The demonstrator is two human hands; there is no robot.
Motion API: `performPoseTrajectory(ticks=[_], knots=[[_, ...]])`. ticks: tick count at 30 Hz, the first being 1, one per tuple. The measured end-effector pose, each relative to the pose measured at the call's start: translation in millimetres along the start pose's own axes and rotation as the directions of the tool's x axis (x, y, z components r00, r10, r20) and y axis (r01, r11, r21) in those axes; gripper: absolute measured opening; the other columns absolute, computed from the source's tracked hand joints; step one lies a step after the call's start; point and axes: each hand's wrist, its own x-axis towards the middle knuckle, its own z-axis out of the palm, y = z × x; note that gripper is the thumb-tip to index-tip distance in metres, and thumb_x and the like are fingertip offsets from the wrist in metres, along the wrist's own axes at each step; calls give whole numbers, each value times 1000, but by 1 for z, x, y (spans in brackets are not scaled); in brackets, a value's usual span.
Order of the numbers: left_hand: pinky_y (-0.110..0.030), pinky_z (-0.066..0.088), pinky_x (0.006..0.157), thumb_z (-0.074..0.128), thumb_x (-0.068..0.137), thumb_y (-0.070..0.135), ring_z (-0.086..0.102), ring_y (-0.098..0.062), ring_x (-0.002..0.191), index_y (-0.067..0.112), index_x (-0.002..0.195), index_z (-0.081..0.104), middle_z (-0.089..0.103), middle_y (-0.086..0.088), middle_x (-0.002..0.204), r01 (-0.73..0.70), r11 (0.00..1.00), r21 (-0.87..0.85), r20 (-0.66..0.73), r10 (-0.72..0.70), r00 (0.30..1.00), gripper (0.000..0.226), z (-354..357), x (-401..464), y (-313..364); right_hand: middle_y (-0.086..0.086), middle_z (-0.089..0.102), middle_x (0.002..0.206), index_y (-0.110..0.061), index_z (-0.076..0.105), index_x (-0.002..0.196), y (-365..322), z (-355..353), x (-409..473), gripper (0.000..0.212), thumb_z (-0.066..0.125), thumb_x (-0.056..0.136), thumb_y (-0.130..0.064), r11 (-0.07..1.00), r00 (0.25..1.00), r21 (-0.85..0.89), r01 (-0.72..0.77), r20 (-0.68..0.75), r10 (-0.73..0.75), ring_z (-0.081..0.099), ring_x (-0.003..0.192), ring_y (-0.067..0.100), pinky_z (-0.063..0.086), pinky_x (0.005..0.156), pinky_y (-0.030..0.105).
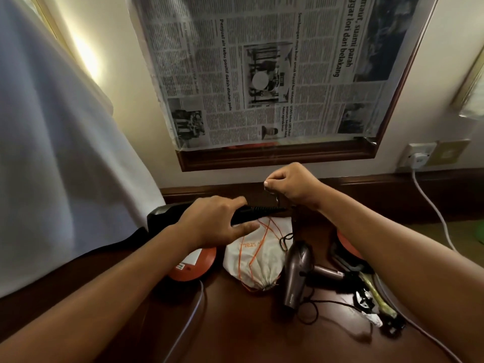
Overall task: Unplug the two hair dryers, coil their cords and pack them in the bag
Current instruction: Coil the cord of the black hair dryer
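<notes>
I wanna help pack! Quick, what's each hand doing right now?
Left hand: grips the handle of the black hair dryer.
Right hand: fingers curled, pinching the thin black cord up.

A newspaper [262, 74] covers the framed mirror [277, 158] above the dark wooden desk [235, 323]. A white plug [418, 160] sits in the wall socket [416, 155], its white cable [432, 205] trailing down. A white curtain [57, 153] hangs at left.
</notes>
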Motion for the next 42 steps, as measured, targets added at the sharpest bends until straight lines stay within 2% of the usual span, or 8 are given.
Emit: performPoseTrajectory(ticks=[4, 10, 13, 22, 25, 32, 36, 42], knots=[[-33, 51, 59, 23, 84, 76, 58, -14, 69, 28, 112, 50, 60, 6, 80, 29, 998, 60, 82, -34, 996, 62, 4, 9, 5, 6, 69, 65, -14, 74, 78, -10, -11, 0, 15, 64, 88, -19, 993, 991, -76, 88, -92, -95, 55, 48, 9, 45, 49, 24], [-28, 44, 52, 32, 88, 72, 59, -16, 65, 27, 107, 54, 59, 4, 75, 43, 993, 113, 104, -55, 993, 54, 10, 18, 16, -10, 69, 81, -14, 75, 91, -14, -13, -13, 13, 64, 89, -19, 974, 973, -153, 170, -129, -190, 63, 77, -3, 44, 66, 8], [-30, 49, 56, 37, 89, 70, 59, -16, 65, 27, 105, 56, 57, 4, 73, 123, 989, 84, 124, -133, 983, 49, 13, 22, 19, -7, 71, 82, -13, 75, 91, -15, -13, -23, 13, 64, 89, -19, 967, 956, -148, 207, -180, -232, 65, 78, -1, 49, 69, 13], [-36, 45, 64, 32, 90, 69, 61, -24, 81, 23, 101, 52, 58, 0, 85, 368, 928, 51, 81, -371, 925, 52, 20, 29, 11, -7, 68, 70, -8, 71, 107, -8, 20, -80, 19, 63, 90, -11, 976, 946, 171, 137, -314, -78, 56, 51, -6, 41, 50, 7], [-38, 48, 67, 30, 90, 70, 62, -26, 84, 24, 102, 53, 57, 0, 84, 394, 919, 30, 27, -395, 918, 53, 22, 27, 8, -14, 47, 45, -12, 67, 114, 3, 36, -97, 24, 59, 92, -12, 917, 960, 395, 57, -275, 59, 38, 35, 0, 31, 39, 13], [-39, 51, 70, 29, 91, 70, 62, -25, 88, 24, 120, 53, 64, -4, 97, 401, 911, -94, -36, -406, 913, 60, 25, 21, 5, 1, 25, 53, -26, 63, 121, 15, 57, -126, 32, 53, 90, -28, 522, 973, 848, -85, -43, 229, 20, 40, 12, 19, 39, 25], [-39, 54, 70, 34, 91, 67, 62, -20, 80, 27, 107, 57, 62, 2, 85, 357, 902, -242, -45, -378, 925, 49, 21, 19, 3, 0, 23, 55, -11, 58, 118, 23, 66, -128, 33, 49, 93, -30, 360, 966, 917, -173, 87, 245, 21, 37, 9, 15, 39, 23], [-41, 54, 66, 35, 89, 67, 60, -11, 70, 26, 93, 57, 63, 6, 78, 171, 925, -340, -78, -209, 975, 46, 6, 17, 0, -2, 23, 50, -9, 61, 78, 45, 62, -108, 31, 45, 92, -32, 277, 922, 880, -386, 360, 142, 23, 30, 8, 14, 35, 16]])
